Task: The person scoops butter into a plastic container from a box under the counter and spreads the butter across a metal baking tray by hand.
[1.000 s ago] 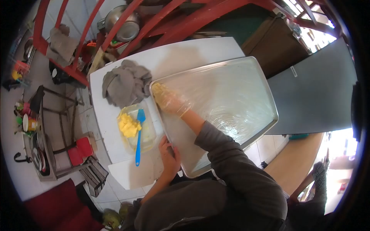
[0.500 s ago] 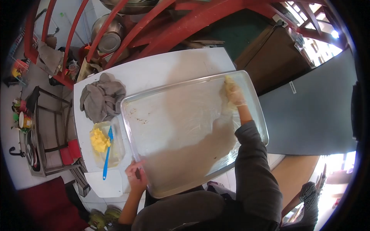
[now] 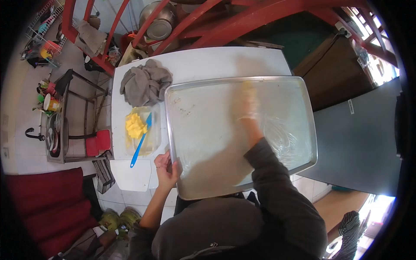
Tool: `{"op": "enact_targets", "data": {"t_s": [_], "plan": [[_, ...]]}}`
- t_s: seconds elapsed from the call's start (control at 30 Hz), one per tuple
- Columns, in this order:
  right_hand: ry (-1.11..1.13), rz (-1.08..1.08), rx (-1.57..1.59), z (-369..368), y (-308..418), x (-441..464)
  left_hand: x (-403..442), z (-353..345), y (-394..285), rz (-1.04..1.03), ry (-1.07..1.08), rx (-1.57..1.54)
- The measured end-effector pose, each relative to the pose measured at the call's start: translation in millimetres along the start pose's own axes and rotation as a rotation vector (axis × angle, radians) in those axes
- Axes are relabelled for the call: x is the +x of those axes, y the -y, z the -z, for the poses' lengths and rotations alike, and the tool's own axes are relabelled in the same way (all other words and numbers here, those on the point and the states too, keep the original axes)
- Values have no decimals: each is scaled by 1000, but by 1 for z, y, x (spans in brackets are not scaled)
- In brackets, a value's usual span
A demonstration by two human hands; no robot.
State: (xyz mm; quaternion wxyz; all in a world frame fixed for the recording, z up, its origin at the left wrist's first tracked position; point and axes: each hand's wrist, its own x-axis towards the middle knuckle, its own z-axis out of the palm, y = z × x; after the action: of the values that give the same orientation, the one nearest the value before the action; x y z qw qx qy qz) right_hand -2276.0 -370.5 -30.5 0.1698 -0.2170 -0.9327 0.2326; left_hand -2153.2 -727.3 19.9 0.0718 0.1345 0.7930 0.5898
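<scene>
A large metal tray with a greasy, streaked surface lies on the white table. My left hand holds the tray's left edge near the front corner. Over the upper middle of the tray is my right hand, in a clear plastic glove and smeared by motion; a yellowish patch shows at its fingertips. Left of the tray, a clear container holds yellow butter-like lumps and a blue brush. Brown specks dot the tray's upper left.
A crumpled grey cloth lies behind the container. A white board is at the table's front left. Red railings stand behind the table, a grey panel at the right. A person's striped sleeve shows at lower right.
My right hand went from the tray's left side to its far right corner, then back left to the upper middle. My left hand stays at the left edge. The view has shifted.
</scene>
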Motion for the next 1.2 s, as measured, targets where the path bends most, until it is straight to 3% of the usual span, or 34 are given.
{"op": "enact_targets", "data": {"t_s": [0.03,0.1,0.17,0.2,0.4,0.5,0.53,0.57,0.6,0.63,0.7,0.8,0.87,0.93,0.97,1.0,1.03,1.1,1.13,1.2], "plan": [[11,231,-676,25,63,-30,1,-2,1,-30,-25,-74],[187,386,-541,12,140,-66,-4,-4,4,-72,-70,-175],[627,355,-356,52,209,-85,-2,-6,10,-106,-100,-234],[739,323,-277,67,228,-87,-1,-6,10,-109,-96,-234],[182,518,464,-20,82,-61,2,-4,-7,1,-47,-161],[55,520,220,25,-36,-19,1,-6,-10,-7,-76,-143],[108,385,228,71,-51,-9,1,-9,-5,-51,-129,-253],[101,299,427,81,-97,5,2,-11,-3,-63,-132,-253],[80,274,177,104,-138,15,2,-11,-2,-70,-136,-251],[255,-30,-44,128,-172,26,1,-11,-1,-74,-138,-245],[10,196,47,151,-233,31,0,-9,-4,-29,-121,-233],[82,125,-367,164,-233,26,2,-8,-4,-30,-106,-205],[19,239,-750,120,-238,15,1,-8,-1,-82,-78,-176],[84,208,-370,117,-134,-11,3,-8,4,-133,-77,-184],[218,209,-558,111,-85,-21,3,-9,6,-157,-76,-192],[149,352,-846,72,-69,-36,1,-9,5,-145,-74,-206],[15,447,-908,41,-41,-51,1,-9,4,-136,-73,-221],[41,527,-586,18,44,-81,3,-9,4,-133,-67,-238],[195,541,-395,16,87,-95,2,-9,3,-137,-63,-237],[716,510,-208,54,172,-115,1,-8,1,-112,-73,-241]]}}
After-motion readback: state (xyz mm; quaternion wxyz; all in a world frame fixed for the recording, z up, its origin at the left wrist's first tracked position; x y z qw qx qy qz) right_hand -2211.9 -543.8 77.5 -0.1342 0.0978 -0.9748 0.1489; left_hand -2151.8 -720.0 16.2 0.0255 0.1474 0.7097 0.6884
